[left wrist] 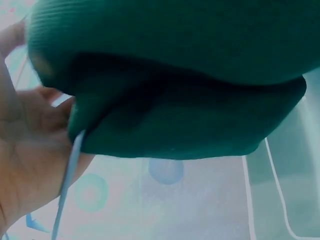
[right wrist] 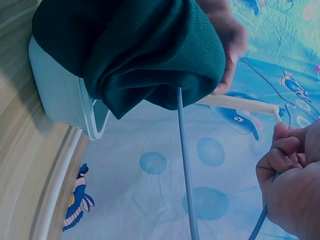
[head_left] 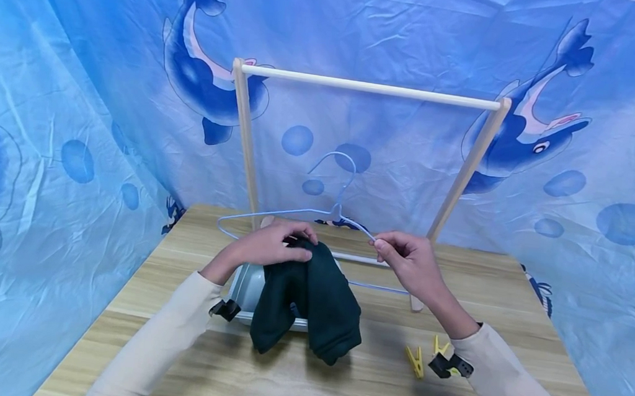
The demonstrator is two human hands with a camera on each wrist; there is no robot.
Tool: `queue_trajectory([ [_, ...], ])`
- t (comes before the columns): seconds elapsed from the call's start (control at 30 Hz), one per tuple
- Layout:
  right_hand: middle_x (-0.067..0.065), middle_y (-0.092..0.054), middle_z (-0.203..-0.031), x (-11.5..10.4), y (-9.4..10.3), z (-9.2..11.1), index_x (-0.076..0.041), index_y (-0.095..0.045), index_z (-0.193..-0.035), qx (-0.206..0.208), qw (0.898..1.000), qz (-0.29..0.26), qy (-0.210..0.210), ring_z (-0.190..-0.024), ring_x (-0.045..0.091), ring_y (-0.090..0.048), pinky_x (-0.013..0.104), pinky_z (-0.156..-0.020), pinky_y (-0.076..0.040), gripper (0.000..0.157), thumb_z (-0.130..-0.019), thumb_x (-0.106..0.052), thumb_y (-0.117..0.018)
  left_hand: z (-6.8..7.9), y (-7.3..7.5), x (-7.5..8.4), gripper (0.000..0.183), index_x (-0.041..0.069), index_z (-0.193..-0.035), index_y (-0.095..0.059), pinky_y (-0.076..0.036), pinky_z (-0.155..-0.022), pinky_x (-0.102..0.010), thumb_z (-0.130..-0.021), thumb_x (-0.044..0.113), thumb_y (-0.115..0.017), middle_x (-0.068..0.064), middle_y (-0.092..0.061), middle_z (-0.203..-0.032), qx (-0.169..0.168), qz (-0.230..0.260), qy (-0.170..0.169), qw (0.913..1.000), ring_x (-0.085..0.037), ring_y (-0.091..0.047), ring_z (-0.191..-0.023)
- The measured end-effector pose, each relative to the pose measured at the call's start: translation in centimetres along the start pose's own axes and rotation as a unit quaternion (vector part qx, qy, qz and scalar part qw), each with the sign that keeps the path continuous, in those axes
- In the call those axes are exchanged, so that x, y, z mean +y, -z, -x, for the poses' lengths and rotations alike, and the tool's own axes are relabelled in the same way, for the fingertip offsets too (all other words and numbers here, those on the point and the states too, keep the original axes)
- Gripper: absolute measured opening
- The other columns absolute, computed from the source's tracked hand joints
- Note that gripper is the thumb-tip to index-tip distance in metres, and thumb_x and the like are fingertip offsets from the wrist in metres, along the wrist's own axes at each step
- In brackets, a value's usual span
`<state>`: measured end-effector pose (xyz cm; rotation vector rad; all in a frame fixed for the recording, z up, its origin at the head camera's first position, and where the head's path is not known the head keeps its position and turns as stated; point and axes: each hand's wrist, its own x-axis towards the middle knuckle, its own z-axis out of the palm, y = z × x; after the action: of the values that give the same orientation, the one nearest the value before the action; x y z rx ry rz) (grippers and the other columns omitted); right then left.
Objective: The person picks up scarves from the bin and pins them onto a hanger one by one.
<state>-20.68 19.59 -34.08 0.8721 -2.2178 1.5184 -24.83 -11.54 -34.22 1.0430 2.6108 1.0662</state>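
Between the hands, against the left and well apart from the right: a dark green garment [head_left: 335,305], draped over a pale basin [head_left: 245,292] left of the tabletop's [head_left: 510,316] middle. Into its folds, the lower bar of a blue hanger [head_left: 337,211]. In the left hand [head_left: 271,244], fingers bent: the garment's upper part. In the right hand [head_left: 415,265], pinched between thumb and fingers: the hanger's right shoulder. Toward the tabletop's right edge, yellow clothespins [head_left: 415,362].

- Head: high, facing forward and down; widest.
- Left wrist: very close to green cloth [left wrist: 170,45].
- Right wrist: tilted sideways, farther back; same cloth shared.
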Motion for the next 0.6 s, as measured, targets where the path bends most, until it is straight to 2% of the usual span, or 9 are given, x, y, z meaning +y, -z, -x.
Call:
queue_trajectory([
  [0.1, 0.010, -0.065, -0.073, 0.0, 0.0, 0.1, 0.001, -0.076, -0.101, -0.001, 1.000, 0.000, -0.003, -0.054, 0.010, -0.047, 0.024, -0.048, -0.040, 0.014, -0.099, 0.002, -0.063, 0.4, -0.1, 0.1, 0.041, 0.020, -0.128, -0.063, -0.046, -0.102, -0.044, -0.091, 0.034, -0.071, 0.000, -0.063, -0.130, -0.023, -0.034, -0.004, 0.9991, -0.019, -0.058, -0.113],
  [0.17, 0.009, -0.065, -0.073, 0.0, -0.1, 0.1, 0.000, -0.076, -0.100, -0.002, 1.000, 0.003, -0.006, -0.054, 0.010, -0.047, 0.024, -0.048, -0.040, 0.014, -0.099, 0.001, -0.063, 0.5, -0.4, 0.2, 0.038, 0.020, -0.125, -0.064, -0.048, -0.097, -0.041, -0.090, 0.031, -0.071, 0.001, -0.065, -0.126, -0.008, -0.069, -0.009, 0.9976, -0.018, -0.060, -0.107],
  [0.3, 0.007, -0.065, -0.073, 0.0, -0.2, 0.1, -0.001, -0.077, -0.099, -0.008, 1.000, 0.009, -0.012, -0.053, 0.010, -0.047, 0.024, -0.048, -0.040, 0.014, -0.100, -0.001, -0.063, 0.5, -1.3, 0.5, 0.028, 0.015, -0.118, -0.070, -0.053, -0.091, -0.041, -0.093, 0.025, -0.065, -0.002, -0.071, -0.116, 0.064, -0.129, -0.037, 0.9889, -0.019, -0.066, -0.099],
  [0.4, 0.006, -0.065, -0.073, 0.0, -0.3, 0.2, -0.001, -0.077, -0.100, -0.013, 1.000, 0.007, -0.018, -0.053, 0.010, -0.047, 0.025, -0.048, -0.040, 0.014, -0.100, -0.001, -0.063, 0.5, -1.9, 0.7, 0.027, 0.012, -0.118, -0.071, -0.054, -0.091, -0.042, -0.096, 0.025, -0.061, -0.003, -0.073, -0.115, 0.117, -0.146, -0.049, 0.9812, -0.020, -0.069, -0.099],
  [0.5, 0.003, -0.065, -0.072, 0.1, -0.2, 0.3, -0.002, -0.077, -0.099, -0.017, 1.000, 0.006, -0.021, -0.052, 0.011, -0.046, 0.025, -0.047, -0.039, 0.015, -0.101, -0.002, -0.062, 0.6, -2.3, 0.9, 0.026, 0.012, -0.116, -0.070, -0.054, -0.089, -0.044, -0.098, 0.025, -0.059, -0.005, -0.073, -0.113, 0.169, -0.138, -0.039, 0.9751, -0.022, -0.068, -0.097],
  [0.6, 0.001, -0.064, -0.072, 0.2, -0.3, 0.3, -0.002, -0.077, -0.100, -0.023, 0.999, 0.004, -0.022, -0.052, 0.011, -0.045, 0.026, -0.047, -0.039, 0.015, -0.101, -0.003, -0.062, 0.6, -2.6, 1.1, 0.025, 0.012, -0.113, -0.069, -0.051, -0.088, -0.047, -0.100, 0.027, -0.056, -0.007, -0.072, -0.111, 0.220, -0.116, -0.005, 0.9686, -0.025, -0.065, -0.094],
])
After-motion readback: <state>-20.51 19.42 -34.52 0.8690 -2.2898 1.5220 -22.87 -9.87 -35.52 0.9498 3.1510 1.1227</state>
